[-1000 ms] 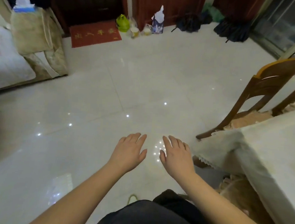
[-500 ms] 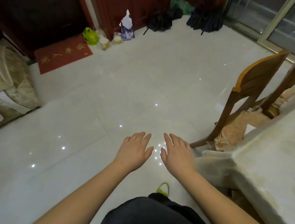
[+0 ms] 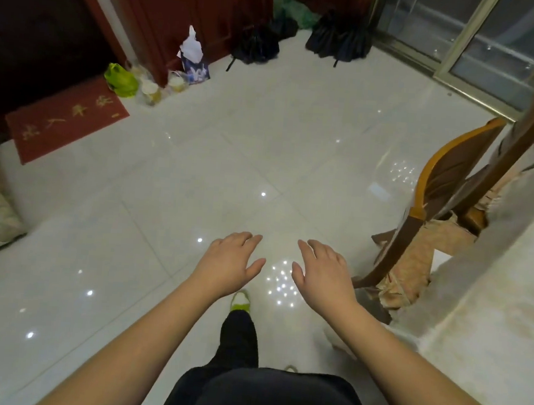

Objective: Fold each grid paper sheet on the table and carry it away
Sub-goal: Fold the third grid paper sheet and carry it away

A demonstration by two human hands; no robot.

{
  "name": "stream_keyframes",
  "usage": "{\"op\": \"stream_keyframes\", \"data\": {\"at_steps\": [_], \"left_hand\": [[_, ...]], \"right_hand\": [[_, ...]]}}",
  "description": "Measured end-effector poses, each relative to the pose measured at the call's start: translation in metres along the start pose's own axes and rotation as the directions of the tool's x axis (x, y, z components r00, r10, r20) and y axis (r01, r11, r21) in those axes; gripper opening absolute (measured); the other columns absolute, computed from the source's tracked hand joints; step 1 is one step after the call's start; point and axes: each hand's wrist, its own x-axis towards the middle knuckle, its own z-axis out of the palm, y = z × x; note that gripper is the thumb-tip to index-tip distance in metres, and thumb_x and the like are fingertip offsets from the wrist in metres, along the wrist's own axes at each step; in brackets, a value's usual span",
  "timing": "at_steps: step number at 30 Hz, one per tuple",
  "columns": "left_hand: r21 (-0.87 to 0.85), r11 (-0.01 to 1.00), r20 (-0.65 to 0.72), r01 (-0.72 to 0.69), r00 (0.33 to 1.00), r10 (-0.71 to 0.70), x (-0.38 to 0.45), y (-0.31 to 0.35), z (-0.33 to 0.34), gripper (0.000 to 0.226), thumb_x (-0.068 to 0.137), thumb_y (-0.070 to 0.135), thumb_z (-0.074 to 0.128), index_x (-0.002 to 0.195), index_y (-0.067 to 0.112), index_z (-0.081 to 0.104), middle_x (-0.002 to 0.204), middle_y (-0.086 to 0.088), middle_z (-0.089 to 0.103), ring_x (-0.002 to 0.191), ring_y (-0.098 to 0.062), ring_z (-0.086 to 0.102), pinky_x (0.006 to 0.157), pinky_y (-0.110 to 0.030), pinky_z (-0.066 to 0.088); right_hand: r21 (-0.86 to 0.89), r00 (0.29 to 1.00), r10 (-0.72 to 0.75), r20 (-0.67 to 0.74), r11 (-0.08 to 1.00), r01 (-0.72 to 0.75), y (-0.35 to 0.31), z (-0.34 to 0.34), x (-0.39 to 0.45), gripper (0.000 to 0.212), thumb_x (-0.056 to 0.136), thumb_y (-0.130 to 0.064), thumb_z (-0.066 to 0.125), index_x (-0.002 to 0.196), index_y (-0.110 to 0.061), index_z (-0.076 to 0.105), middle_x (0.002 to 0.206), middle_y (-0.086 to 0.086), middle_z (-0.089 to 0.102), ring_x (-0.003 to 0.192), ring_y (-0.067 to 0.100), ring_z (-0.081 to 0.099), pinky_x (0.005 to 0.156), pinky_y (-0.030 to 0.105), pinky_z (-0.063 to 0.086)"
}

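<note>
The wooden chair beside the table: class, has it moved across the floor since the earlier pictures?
Cannot tell. The wooden chair keeps its place against the table, with its legs on the floor; its shift in the picture comes from the head camera turning.

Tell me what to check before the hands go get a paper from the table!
1. Left hand free: ok, fingers relaxed, holds nothing.
2. Right hand free: ok, also holds nothing.
3. Table within reach: ok, it lies close at the right.
4. Paper in sight: not ok, none shows on the visible tabletop.
5. Path clear: cannot tell for certain; a chair stands by the table ahead.
6. Footing: ok, a shoe steps on bare floor.
</note>
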Motion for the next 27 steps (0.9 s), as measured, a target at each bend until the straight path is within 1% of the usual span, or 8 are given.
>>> {"op": "stream_keyframes", "data": {"at_steps": [3, 7, 11, 14, 20, 27], "left_hand": [[-0.011, 0.999, -0.011, -0.053, 0.999, 0.052, 0.041, -0.025, -0.012, 0.06, 0.098, 0.053, 0.032, 0.151, 0.024, 0.027, 0.15, 0.0, 0.039, 0.136, -0.019, 0.036, 0.106, -0.037, 0.034], [-0.024, 0.997, -0.023, -0.072, 0.997, 0.072, 0.088, -0.058, -0.038, 0.058, 0.099, 0.052, 0.032, 0.15, 0.025, 0.029, 0.149, 0.001, 0.041, 0.135, -0.018, 0.037, 0.104, -0.037, 0.035], [-0.025, 0.989, -0.036, -0.143, 0.989, 0.142, 0.129, -0.07, -0.057, 0.056, 0.099, 0.051, 0.031, 0.148, 0.024, 0.032, 0.147, 0.001, 0.043, 0.134, -0.019, 0.038, 0.103, -0.038, 0.036], [-0.018, 0.979, 0.0, -0.203, 0.979, 0.203, 0.164, -0.073, -0.066, 0.057, 0.099, 0.051, 0.03, 0.149, 0.023, 0.03, 0.149, 0.0, 0.041, 0.135, -0.019, 0.038, 0.103, -0.038, 0.037], [0.006, 0.952, 0.028, -0.307, 0.951, 0.307, 0.24, -0.059, -0.082, 0.058, 0.099, 0.051, 0.031, 0.15, 0.024, 0.027, 0.15, 0.001, 0.038, 0.136, -0.019, 0.036, 0.103, -0.037, 0.034], [0.054, 0.915, 0.071, -0.4, 0.916, 0.396, 0.345, -0.016, -0.104, 0.058, 0.099, 0.051, 0.031, 0.15, 0.024, 0.026, 0.151, 0.001, 0.037, 0.137, -0.018, 0.033, 0.105, -0.037, 0.032]], "right_hand": [[-0.015, 1.0, 0.017, -0.013, 1.0, -0.017, -0.005, -0.008, 0.048, 0.054, 0.1, -0.043, 0.031, 0.148, -0.02, 0.03, 0.15, 0.004, 0.039, 0.134, 0.022, 0.039, 0.107, 0.037, 0.031], [-0.035, 0.997, 0.071, -0.017, 0.997, -0.071, -0.011, -0.028, 0.105, 0.053, 0.099, -0.043, 0.032, 0.147, -0.021, 0.032, 0.148, 0.004, 0.04, 0.132, 0.023, 0.039, 0.106, 0.038, 0.03], [-0.037, 0.99, 0.142, -0.021, 0.989, -0.143, -0.01, -0.041, 0.142, 0.054, 0.099, -0.046, 0.03, 0.147, -0.021, 0.032, 0.148, 0.003, 0.041, 0.132, 0.023, 0.04, 0.106, 0.038, 0.032], [0.021, 0.978, 0.209, -0.007, 0.978, -0.209, 0.001, -0.051, 0.165, 0.055, 0.1, -0.048, 0.029, 0.149, -0.022, 0.029, 0.15, 0.003, 0.038, 0.133, 0.023, 0.039, 0.107, 0.038, 0.032], [0.097, 0.962, 0.268, -0.045, 0.96, -0.263, 0.03, -0.072, 0.211, 0.055, 0.1, -0.048, 0.032, 0.149, -0.024, 0.029, 0.151, 0.001, 0.038, 0.134, 0.02, 0.039, 0.108, 0.035, 0.033], [0.185, 0.924, 0.379, -0.046, 0.912, -0.365, 0.091, -0.08, 0.266, 0.056, 0.1, -0.046, 0.033, 0.15, -0.022, 0.025, 0.154, 0.003, 0.033, 0.139, 0.02, 0.033, 0.112, 0.035, 0.026]]}}
